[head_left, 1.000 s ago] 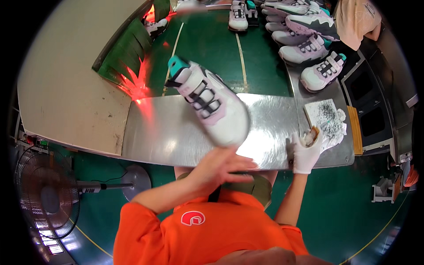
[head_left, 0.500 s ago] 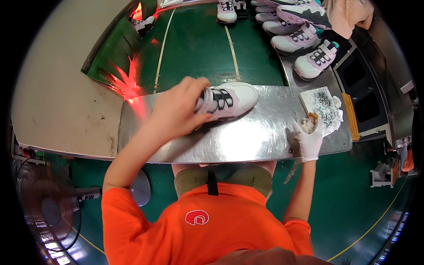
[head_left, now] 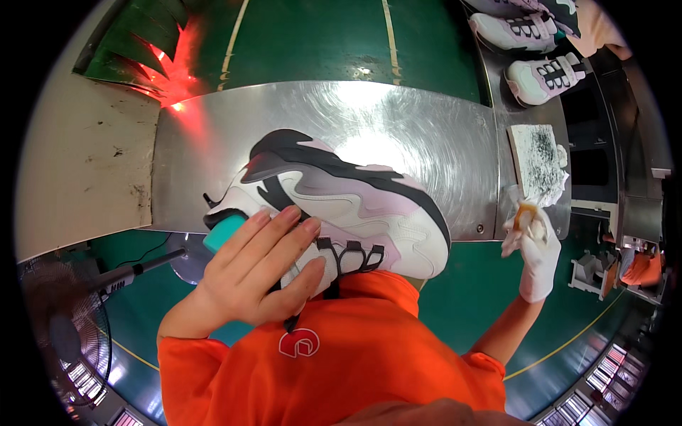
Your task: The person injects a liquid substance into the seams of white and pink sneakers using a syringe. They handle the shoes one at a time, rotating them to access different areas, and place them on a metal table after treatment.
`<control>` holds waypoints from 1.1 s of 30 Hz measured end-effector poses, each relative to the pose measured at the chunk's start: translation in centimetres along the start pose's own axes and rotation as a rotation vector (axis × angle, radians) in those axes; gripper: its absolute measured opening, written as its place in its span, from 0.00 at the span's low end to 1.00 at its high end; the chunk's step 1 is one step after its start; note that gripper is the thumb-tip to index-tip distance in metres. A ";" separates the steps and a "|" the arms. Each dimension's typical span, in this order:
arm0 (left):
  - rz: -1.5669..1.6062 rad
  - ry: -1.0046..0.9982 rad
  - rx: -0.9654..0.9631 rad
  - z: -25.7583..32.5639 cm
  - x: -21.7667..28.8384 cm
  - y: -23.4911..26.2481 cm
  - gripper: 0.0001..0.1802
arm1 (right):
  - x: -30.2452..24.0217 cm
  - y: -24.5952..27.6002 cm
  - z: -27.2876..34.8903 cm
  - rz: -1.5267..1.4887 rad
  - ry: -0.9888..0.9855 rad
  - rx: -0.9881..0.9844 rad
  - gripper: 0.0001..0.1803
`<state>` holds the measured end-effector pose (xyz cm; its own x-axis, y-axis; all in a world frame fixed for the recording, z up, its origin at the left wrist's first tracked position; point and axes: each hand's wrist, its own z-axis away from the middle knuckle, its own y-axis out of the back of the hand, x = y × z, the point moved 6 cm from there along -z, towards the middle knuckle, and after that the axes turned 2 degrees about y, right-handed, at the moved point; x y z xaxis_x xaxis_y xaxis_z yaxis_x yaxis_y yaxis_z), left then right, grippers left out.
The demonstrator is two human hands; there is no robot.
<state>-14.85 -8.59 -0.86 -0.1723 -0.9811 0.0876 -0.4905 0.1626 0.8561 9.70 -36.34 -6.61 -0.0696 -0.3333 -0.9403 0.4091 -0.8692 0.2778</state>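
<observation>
My bare left hand grips a white, lilac and black sneaker by its tongue and strap side, near the ankle opening. The shoe is raised close in front of me, tipped on its side so the dark sole edge faces away and the toe points right. Something teal shows in its opening. At the right, my right hand in a white glove is closed round a crumpled whitish cloth with a yellow-brown piece showing at the fingers. Its exact kind is unclear.
A steel worktop lies beyond the shoe. A white block with black smudges stands at its right, next to crumpled white material. More sneakers sit at the back right near another person's arm. Red light glows behind a slit green curtain. A fan is at left.
My left hand has lifted the sneaker off the worktop toward me and tipped it on its side. My gloved right hand has shifted right with the cloth. The view has also moved.
</observation>
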 end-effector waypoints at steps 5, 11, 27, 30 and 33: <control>-0.058 -0.035 0.069 -0.6 -0.1 -1.0 0.09 | -2.6 -2.9 2.3 -0.547 0.119 -0.303 0.54; 0.001 -0.088 0.107 -1.5 -1.9 -1.3 0.08 | -2.8 -0.5 0.0 -0.465 0.222 -0.076 0.45; 0.119 -0.007 -0.020 -4.3 -3.3 -1.5 0.12 | -4.7 -4.8 -0.6 -0.766 0.256 -0.636 0.49; 0.111 0.015 -0.031 -4.3 -3.3 -1.5 0.12 | -5.0 -5.3 -1.0 -0.870 0.302 -0.732 0.48; 0.128 -0.004 -0.020 -4.5 -3.5 -1.5 0.12 | -5.3 -5.6 -1.1 -0.904 0.322 -0.754 0.46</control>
<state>-9.65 -5.87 -0.11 -0.2359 -0.9521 0.1946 -0.4469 0.2841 0.8483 8.74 -29.35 -3.40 -0.4176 0.4802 -0.7713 0.7632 -0.2753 -0.5846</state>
